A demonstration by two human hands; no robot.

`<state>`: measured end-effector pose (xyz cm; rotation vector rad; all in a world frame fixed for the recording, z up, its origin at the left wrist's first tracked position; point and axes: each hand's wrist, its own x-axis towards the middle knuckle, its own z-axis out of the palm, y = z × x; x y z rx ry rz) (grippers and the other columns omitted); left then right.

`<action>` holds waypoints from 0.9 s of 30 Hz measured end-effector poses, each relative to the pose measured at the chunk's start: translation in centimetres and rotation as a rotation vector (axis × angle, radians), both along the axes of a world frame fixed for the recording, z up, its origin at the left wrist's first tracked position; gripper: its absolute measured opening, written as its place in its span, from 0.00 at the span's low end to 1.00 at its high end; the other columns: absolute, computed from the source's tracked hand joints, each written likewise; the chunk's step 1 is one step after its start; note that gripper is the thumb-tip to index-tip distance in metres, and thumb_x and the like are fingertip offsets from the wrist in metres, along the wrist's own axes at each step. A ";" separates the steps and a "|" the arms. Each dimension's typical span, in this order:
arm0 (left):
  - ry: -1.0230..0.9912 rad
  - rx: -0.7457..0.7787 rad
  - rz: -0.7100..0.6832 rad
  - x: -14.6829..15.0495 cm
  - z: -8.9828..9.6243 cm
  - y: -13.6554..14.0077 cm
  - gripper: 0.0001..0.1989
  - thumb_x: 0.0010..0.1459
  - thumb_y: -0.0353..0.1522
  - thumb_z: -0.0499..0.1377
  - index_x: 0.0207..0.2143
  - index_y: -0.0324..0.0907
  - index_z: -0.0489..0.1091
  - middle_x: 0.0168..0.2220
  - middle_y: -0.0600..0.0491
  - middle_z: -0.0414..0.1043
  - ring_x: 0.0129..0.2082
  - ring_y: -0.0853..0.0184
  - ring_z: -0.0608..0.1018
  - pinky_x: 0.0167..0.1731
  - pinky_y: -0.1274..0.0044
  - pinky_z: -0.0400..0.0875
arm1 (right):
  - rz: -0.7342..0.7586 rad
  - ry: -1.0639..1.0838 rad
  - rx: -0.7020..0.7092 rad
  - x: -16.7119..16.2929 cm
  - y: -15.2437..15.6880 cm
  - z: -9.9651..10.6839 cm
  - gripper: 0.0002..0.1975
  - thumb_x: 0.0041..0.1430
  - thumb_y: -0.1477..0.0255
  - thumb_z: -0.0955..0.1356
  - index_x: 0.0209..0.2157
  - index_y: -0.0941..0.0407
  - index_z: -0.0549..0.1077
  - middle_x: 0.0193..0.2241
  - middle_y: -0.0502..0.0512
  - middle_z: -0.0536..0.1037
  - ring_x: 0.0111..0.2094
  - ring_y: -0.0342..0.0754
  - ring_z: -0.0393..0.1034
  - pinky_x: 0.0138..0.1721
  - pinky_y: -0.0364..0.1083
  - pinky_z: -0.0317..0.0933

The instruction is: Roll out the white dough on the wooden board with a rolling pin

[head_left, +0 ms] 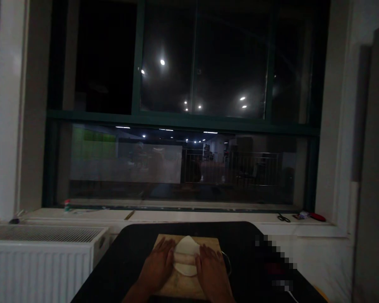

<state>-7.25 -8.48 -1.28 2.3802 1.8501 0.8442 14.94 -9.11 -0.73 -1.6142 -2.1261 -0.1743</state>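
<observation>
at the bottom centre of the frame, the person is pressing a rolling pin (185,257) across a disc of dough (187,245) on a wooden board (177,286), which is lying on the dark worktop (120,261). the dough is looking already flattened into a rough round, though likely still needing more thinning. the left hand (158,263) and right hand (211,269) are lying flat and open, palms down on the pin's ends, gripping nothing, with the dough sitting between them.

A dark window (189,105) (ceiling lights mirrored in it) fills the wall above a white radiator (41,261).
</observation>
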 end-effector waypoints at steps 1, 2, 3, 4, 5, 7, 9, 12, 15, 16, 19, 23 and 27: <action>-0.003 -0.004 -0.001 -0.1 -0.2 -0.4 0.28 0.72 0.43 0.39 0.63 0.44 0.67 0.65 0.53 0.67 0.70 0.58 0.58 0.68 0.63 0.56 | 0.017 0.022 -0.014 0.2 -0.5 -0.1 0.22 0.72 0.69 0.56 0.58 0.57 0.72 0.59 0.61 0.74 0.61 0.56 0.65 0.64 0.59 0.54; -0.010 -0.009 -0.004 -0.2 -0.4 -0.8 0.28 0.71 0.43 0.40 0.64 0.44 0.66 0.65 0.53 0.67 0.70 0.58 0.57 0.69 0.63 0.56 | 0.032 0.047 -0.030 0.4 -0.9 -0.2 0.20 0.71 0.69 0.58 0.57 0.55 0.74 0.59 0.59 0.74 0.61 0.55 0.65 0.63 0.58 0.54; -0.021 -0.013 -0.008 -0.4 -0.6 -1.1 0.28 0.71 0.44 0.40 0.64 0.45 0.66 0.65 0.54 0.67 0.71 0.58 0.57 0.69 0.62 0.56 | 0.046 0.075 -0.046 0.6 -1.2 -0.3 0.19 0.70 0.69 0.59 0.56 0.54 0.75 0.58 0.58 0.75 0.61 0.54 0.66 0.63 0.56 0.55; -0.035 -0.015 -0.016 -0.6 -0.8 -1.4 0.27 0.71 0.44 0.41 0.63 0.46 0.66 0.65 0.55 0.67 0.71 0.58 0.57 0.69 0.62 0.56 | 0.058 0.104 -0.055 0.8 -1.6 -0.4 0.18 0.70 0.68 0.60 0.54 0.52 0.76 0.57 0.57 0.76 0.60 0.54 0.67 0.63 0.55 0.55; -0.050 -0.018 -0.029 -0.8 -1.0 -1.8 0.27 0.71 0.44 0.41 0.63 0.48 0.67 0.65 0.56 0.67 0.71 0.59 0.57 0.69 0.63 0.56 | 0.063 0.136 -0.056 1.0 -1.9 -0.7 0.17 0.69 0.67 0.62 0.53 0.51 0.77 0.56 0.56 0.77 0.59 0.54 0.68 0.62 0.54 0.56; -0.080 -0.016 -0.062 -1.3 -1.1 -2.5 0.25 0.71 0.45 0.43 0.62 0.50 0.68 0.65 0.58 0.67 0.70 0.59 0.58 0.69 0.64 0.57 | 0.057 0.204 -0.033 1.2 -2.4 -1.3 0.15 0.67 0.65 0.65 0.51 0.50 0.78 0.53 0.56 0.79 0.56 0.54 0.71 0.60 0.52 0.59; -0.103 -0.014 -0.098 -1.9 -1.1 -3.3 0.24 0.70 0.46 0.46 0.61 0.53 0.69 0.64 0.60 0.68 0.70 0.60 0.59 0.69 0.65 0.57 | 0.047 0.266 -0.001 1.2 -2.8 -2.0 0.13 0.63 0.67 0.67 0.48 0.49 0.78 0.50 0.55 0.81 0.53 0.54 0.73 0.57 0.50 0.62; -0.122 -0.044 -0.137 -2.6 -0.6 -4.4 0.22 0.68 0.47 0.49 0.59 0.57 0.71 0.63 0.62 0.70 0.68 0.60 0.63 0.67 0.66 0.59 | 0.064 0.315 0.058 0.9 -3.5 -3.2 0.16 0.58 0.73 0.69 0.48 0.48 0.77 0.48 0.53 0.81 0.51 0.53 0.73 0.55 0.49 0.61; -0.125 -0.088 -0.112 -2.8 -0.4 -5.1 0.19 0.66 0.46 0.53 0.56 0.58 0.72 0.60 0.62 0.73 0.66 0.60 0.66 0.65 0.68 0.62 | 0.101 0.331 0.089 0.8 -3.8 -4.1 0.19 0.56 0.76 0.68 0.49 0.46 0.75 0.46 0.51 0.80 0.49 0.52 0.73 0.52 0.47 0.61; -0.122 -0.092 -0.100 -2.8 -0.4 -5.2 0.18 0.65 0.44 0.54 0.55 0.58 0.73 0.60 0.61 0.74 0.66 0.60 0.66 0.65 0.69 0.63 | 0.118 0.331 0.078 0.9 -3.8 -4.3 0.18 0.56 0.76 0.68 0.47 0.46 0.75 0.45 0.51 0.80 0.48 0.51 0.73 0.51 0.47 0.61; -0.119 -0.061 -0.100 -2.7 -1.0 -5.4 0.17 0.66 0.43 0.53 0.54 0.56 0.72 0.59 0.60 0.74 0.65 0.61 0.67 0.65 0.70 0.62 | 0.166 0.324 0.054 1.4 -3.1 -4.7 0.13 0.56 0.73 0.69 0.42 0.46 0.76 0.45 0.49 0.79 0.49 0.51 0.73 0.50 0.47 0.60; -0.104 -0.024 -0.102 -2.7 -1.6 -4.6 0.21 0.68 0.49 0.48 0.56 0.56 0.71 0.61 0.57 0.73 0.64 0.61 0.69 0.66 0.69 0.62 | 0.231 0.257 0.075 2.1 -1.1 -4.5 0.12 0.58 0.68 0.69 0.44 0.44 0.76 0.45 0.48 0.80 0.49 0.50 0.74 0.48 0.46 0.61; -0.069 0.056 -0.073 -2.2 -0.6 -1.9 0.24 0.69 0.49 0.45 0.58 0.53 0.70 0.63 0.55 0.69 0.68 0.59 0.63 0.68 0.65 0.59 | 0.174 0.210 0.173 1.8 1.9 -3.9 0.12 0.59 0.69 0.69 0.45 0.45 0.76 0.46 0.50 0.80 0.49 0.52 0.74 0.49 0.48 0.62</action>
